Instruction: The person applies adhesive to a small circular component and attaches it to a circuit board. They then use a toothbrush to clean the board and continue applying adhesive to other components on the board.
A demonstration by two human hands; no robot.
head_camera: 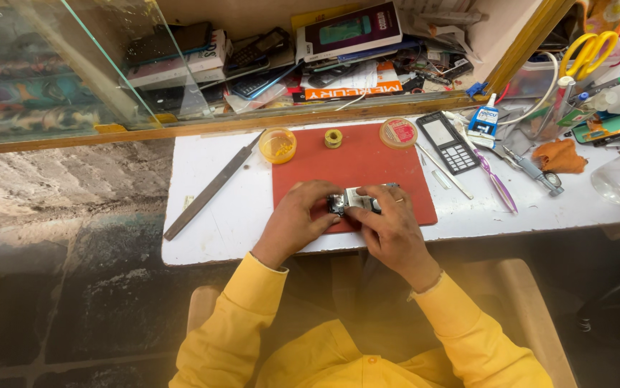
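Both hands meet low on the red mat (356,162), at the near edge of the white counter (216,215). The left hand (297,215) and right hand (389,223) pinch a small device (353,201) between them, its metal and pale parts showing in the gap between the fingertips; what kind of device it is cannot be told, though it looks like a small electronic part. The left grip closes on its left end, the right grip on its right end and near side, thumbs on top. It looks light, stiff and fragile, best held by its edges and not by any exposed face. Left of the mat a long file (213,187) lies slantwise on the counter. At the mat's far edge sit a yellow cup (278,144), a small spool (333,138) and a round tin (398,132). To the right lie a keypad phone (448,141), a glue bottle (483,121), tweezers (498,183), a screwdriver (536,172) and an orange cloth (558,156). Farther back, yellow scissors (588,50) stand at the right, and phones and boxes crowd the shelf (288,50) behind the glass pane (51,65).
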